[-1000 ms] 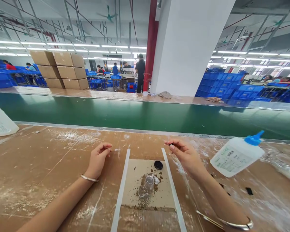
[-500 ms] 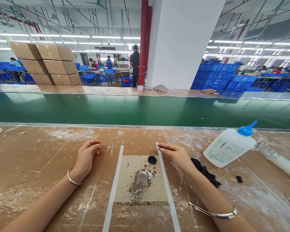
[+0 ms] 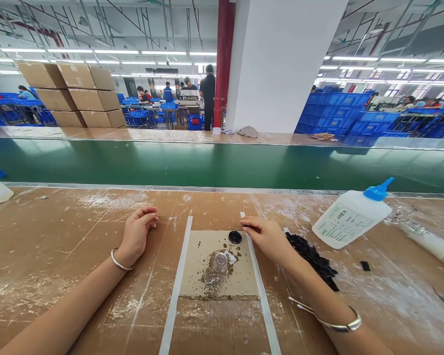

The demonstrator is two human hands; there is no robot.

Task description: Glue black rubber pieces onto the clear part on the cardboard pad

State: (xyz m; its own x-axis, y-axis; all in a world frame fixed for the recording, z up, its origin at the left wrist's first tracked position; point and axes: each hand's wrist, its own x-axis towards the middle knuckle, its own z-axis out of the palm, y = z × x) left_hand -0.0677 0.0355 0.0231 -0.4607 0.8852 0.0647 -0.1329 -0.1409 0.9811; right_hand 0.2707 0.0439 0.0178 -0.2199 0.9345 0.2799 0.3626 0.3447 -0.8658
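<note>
My right hand [image 3: 267, 240] pinches a tiny dark item between thumb and forefinger, just right of a round black disc [image 3: 235, 237]. The disc lies on a square of beige cardboard [image 3: 196, 256] spattered with brown specks. A small clear cup [image 3: 220, 263] stands in the middle of that square. Two white strips [image 3: 175, 288] edge it. My left hand [image 3: 136, 235] rests, lightly curled and holding nothing, on the brown cardboard table cover [image 3: 59, 256]. Right of my right wrist lies a heap of black pieces [image 3: 311, 256].
A white glue bottle [image 3: 350, 212] with a blue nozzle lies on the table at right, beside a plastic-wrapped tube [image 3: 425, 241]. A green conveyor belt [image 3: 222, 165] runs behind the table. Blue crates, stacked cartons and people stand beyond.
My right fingertips have moved down and left, closer to the black disc. The view has tipped downward, bringing the heap of black pieces into sight. My left hand stays nearly still.
</note>
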